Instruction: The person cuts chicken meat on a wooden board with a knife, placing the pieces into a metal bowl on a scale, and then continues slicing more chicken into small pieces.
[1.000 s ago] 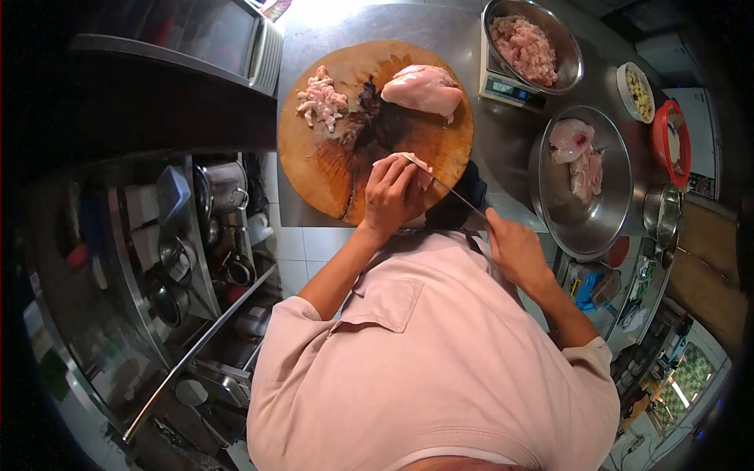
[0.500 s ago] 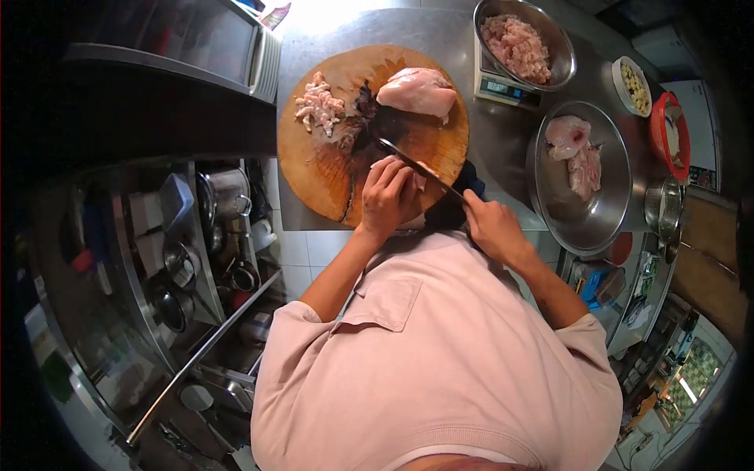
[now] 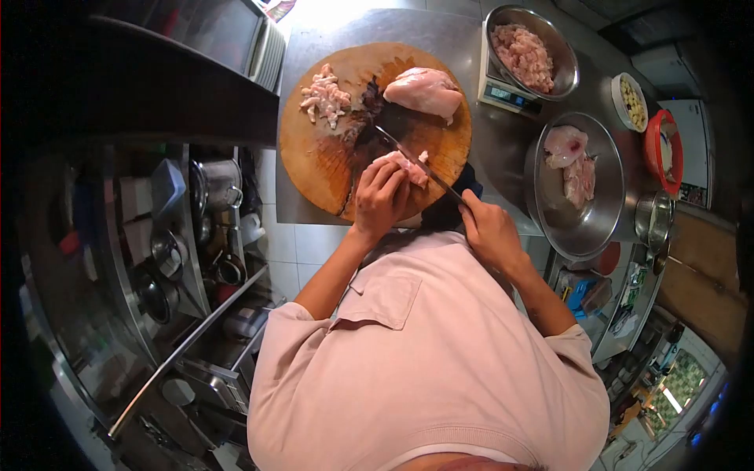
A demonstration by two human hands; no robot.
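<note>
My right hand (image 3: 492, 234) is wrapped round the handle of a knife (image 3: 444, 184), whose dark, narrow blade slants up and left across the round wooden chopping board (image 3: 310, 177). Bent fingers of my left hand (image 3: 378, 198) press on a strip of raw chicken (image 3: 409, 168) near the board's front edge. The blade lies along that strip's right side, with a small bit of meat beside it. A whole raw chicken breast (image 3: 425, 93) rests at the board's upper right. At the upper left is a pile of small cut chicken pieces (image 3: 324, 97).
Right of the board, a steel bowl of minced meat (image 3: 525, 56) sits on a digital scale (image 3: 506, 96). A large steel basin (image 3: 580, 224) holds raw chicken. Beyond are a white bowl (image 3: 630, 102) and a red basket (image 3: 664, 153). Shelves with pots (image 3: 216, 184) stand at left.
The chicken strip shows more now beyond my left fingers, which have drawn slightly left. A small bit of meat has appeared by the blade. The view has shifted slightly.
</note>
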